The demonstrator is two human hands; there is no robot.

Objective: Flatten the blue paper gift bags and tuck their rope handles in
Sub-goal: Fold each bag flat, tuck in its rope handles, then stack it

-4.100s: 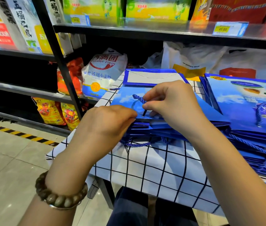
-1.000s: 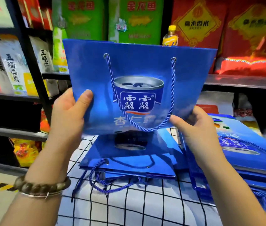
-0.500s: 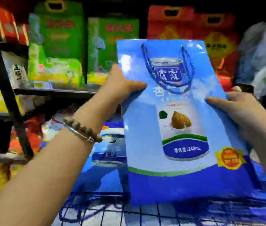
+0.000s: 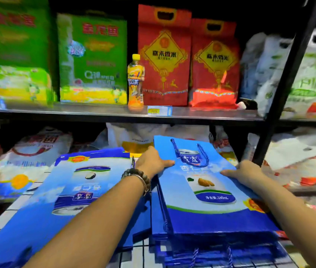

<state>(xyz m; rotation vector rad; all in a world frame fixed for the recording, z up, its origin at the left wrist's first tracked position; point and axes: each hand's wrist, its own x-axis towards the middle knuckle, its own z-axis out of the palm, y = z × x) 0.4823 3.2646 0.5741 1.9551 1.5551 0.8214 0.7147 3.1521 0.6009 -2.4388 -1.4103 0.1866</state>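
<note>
Bags lay flat, nothing visible inside them. Top blue gift bag sat betw. our two hands, on a stack of like bags under our right wrist. Its rope handle lay out on the printed face, just past our thumbs. Second stack lay under our left forearm. Left hand gripped the bag's left edge, thumb across the face, fingers hidden beneath. Right hand held the right edge likewise, thumb on top. Beyond both hands, a shelf carried green sacks, red sacks & a yellow bottle.
</note>
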